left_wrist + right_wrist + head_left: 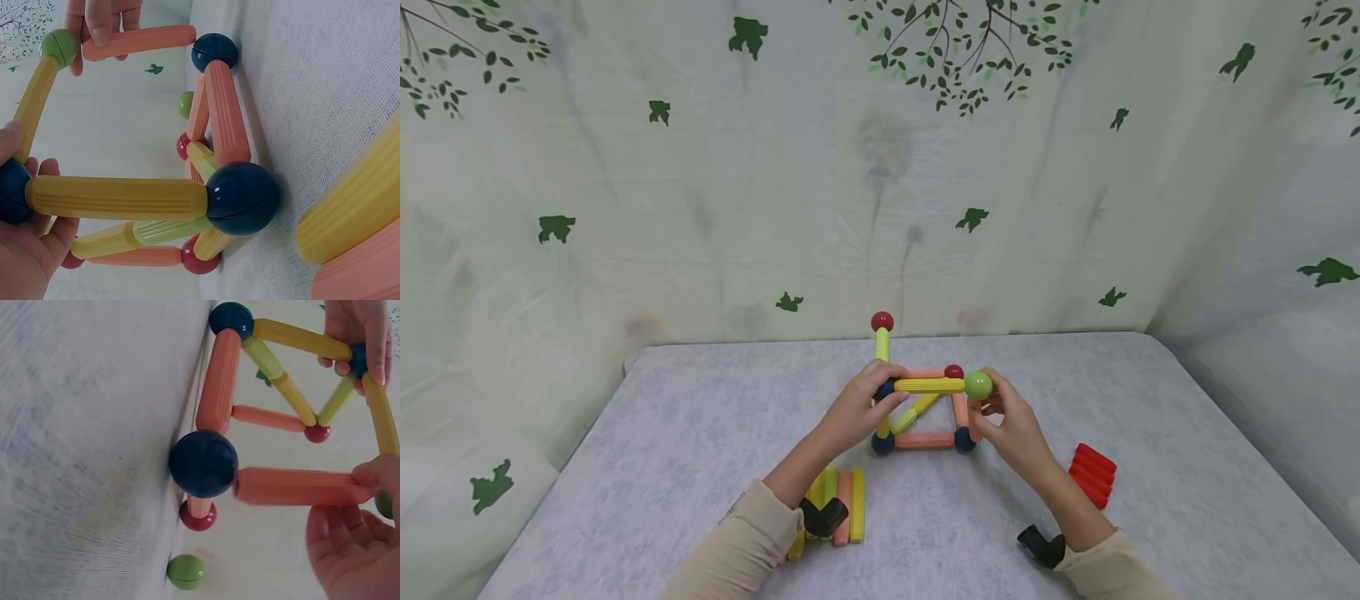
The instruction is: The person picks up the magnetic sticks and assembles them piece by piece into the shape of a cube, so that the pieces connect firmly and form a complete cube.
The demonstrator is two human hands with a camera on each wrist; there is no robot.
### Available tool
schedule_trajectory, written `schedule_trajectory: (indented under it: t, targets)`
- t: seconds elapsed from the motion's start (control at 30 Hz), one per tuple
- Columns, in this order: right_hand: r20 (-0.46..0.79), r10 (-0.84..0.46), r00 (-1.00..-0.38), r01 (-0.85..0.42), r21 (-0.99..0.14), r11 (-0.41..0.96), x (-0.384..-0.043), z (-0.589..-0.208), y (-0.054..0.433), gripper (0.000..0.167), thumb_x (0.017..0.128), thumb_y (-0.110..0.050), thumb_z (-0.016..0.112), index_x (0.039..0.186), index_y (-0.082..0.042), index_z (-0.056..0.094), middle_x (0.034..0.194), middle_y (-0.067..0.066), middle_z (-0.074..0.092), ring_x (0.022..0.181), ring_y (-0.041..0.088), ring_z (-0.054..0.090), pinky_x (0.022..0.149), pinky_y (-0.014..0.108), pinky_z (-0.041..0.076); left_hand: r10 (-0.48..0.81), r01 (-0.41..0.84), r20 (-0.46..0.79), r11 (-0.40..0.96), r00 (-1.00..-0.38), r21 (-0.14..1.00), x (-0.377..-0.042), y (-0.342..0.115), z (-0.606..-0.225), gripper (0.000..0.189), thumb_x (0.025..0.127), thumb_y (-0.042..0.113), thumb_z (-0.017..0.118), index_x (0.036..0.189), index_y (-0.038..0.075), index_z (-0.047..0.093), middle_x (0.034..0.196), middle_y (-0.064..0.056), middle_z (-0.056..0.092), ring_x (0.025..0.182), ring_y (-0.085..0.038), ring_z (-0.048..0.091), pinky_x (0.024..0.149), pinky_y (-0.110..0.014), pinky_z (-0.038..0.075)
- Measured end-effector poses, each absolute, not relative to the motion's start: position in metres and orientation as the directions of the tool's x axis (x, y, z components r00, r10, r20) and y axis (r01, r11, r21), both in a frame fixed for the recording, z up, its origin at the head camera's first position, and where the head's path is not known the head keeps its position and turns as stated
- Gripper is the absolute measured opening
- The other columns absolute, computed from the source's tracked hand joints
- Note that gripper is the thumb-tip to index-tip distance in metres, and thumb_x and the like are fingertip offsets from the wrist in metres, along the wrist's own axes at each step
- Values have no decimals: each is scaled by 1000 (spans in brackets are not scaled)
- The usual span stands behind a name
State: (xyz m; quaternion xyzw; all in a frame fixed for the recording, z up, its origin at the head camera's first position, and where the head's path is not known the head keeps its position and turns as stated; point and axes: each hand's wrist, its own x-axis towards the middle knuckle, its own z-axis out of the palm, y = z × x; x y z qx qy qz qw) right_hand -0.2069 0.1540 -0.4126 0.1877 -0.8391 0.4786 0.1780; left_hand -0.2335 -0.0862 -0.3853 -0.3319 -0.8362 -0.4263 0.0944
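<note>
A frame of ridged toy building sticks and balls stands mid-table. My left hand (859, 406) grips its upper dark blue ball (883, 388). From that ball a yellow stick (929, 386) runs level to a green ball (978, 385), beside my right hand's fingers. My right hand (1011, 421) pinches the top of an upright salmon stick (300, 486), whose lower end meets a dark blue ball (204, 464). A salmon stick (925, 441) joins this ball to another dark blue ball (883, 442) at the front left. Behind, a red ball (882, 321) tops a light green stick (882, 342).
Several loose yellow, green and salmon sticks (857, 504) lie side by side near my left forearm. Red sticks (1093, 475) lie together to the right of my right forearm. A second green ball (186, 572) rests on the table behind the frame. A printed cloth hangs beyond the table's back edge.
</note>
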Motion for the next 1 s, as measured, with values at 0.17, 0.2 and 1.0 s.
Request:
schedule_trajectory:
  t: [0.17, 0.2, 1.0]
  targets:
    - [487, -126, -864, -490, -758, 431, -192, -390, 145, 48, 78, 10, 62, 122, 8, 42, 108, 16, 53, 89, 27, 56, 76, 42, 48, 476, 639, 445, 413, -759, 648, -233, -86, -384, 24, 87, 16, 59, 110, 8, 57, 100, -1, 52, 83, -10, 47, 70, -23, 46]
    - [484, -127, -866, -488, -761, 428, -190, -386, 143, 48, 78, 11, 62, 121, 9, 42, 108, 18, 52, 89, 29, 55, 76, 44, 48, 475, 638, 444, 416, -760, 648, -233, -86, -384, 24, 87, 16, 59, 109, 8, 57, 100, -1, 52, 84, -10, 47, 71, -23, 46]
    - [523, -190, -831, -542, -682, 491, -213, -418, 167, 67, 77, 1, 68, 134, -14, 34, 105, 5, 52, 93, 18, 54, 76, 32, 49, 331, 572, 467, 495, -820, 655, -214, -110, -384, 45, 81, 20, 68, 119, 6, 47, 111, -3, 46, 92, -13, 50, 76, -26, 48]
